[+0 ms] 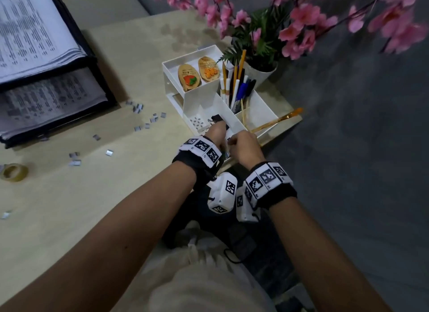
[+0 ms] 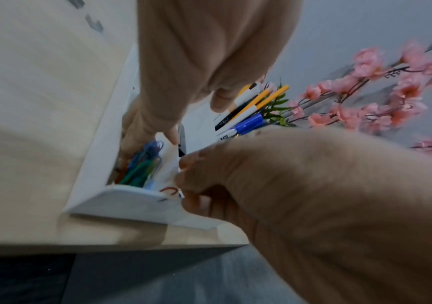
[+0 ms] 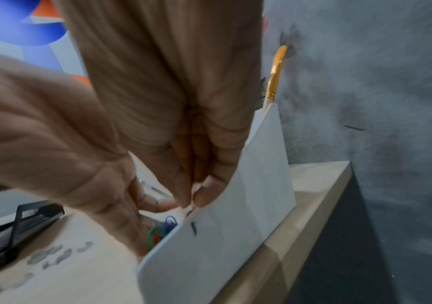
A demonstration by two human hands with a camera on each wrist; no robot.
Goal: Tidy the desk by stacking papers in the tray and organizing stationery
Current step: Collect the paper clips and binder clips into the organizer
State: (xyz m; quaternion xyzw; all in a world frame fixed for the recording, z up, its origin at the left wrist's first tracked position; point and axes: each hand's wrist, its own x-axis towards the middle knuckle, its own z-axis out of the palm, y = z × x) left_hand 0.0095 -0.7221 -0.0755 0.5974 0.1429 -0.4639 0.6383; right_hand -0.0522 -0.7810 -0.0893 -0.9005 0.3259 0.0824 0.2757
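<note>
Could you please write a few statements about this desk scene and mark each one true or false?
1. Both hands, the left hand and the right hand, are at the white organizer. True.
2. The staples are all gathered in the organizer. False: many lie scattered on the desk.
3. Coloured paper clips sit in a front compartment. True.
4. The tape roll is stacked on the paper tray. False: it lies on the desk, apart from the tray.
5. The paintbrush stands upright among the pens. False: it lies slanted across another compartment.
</note>
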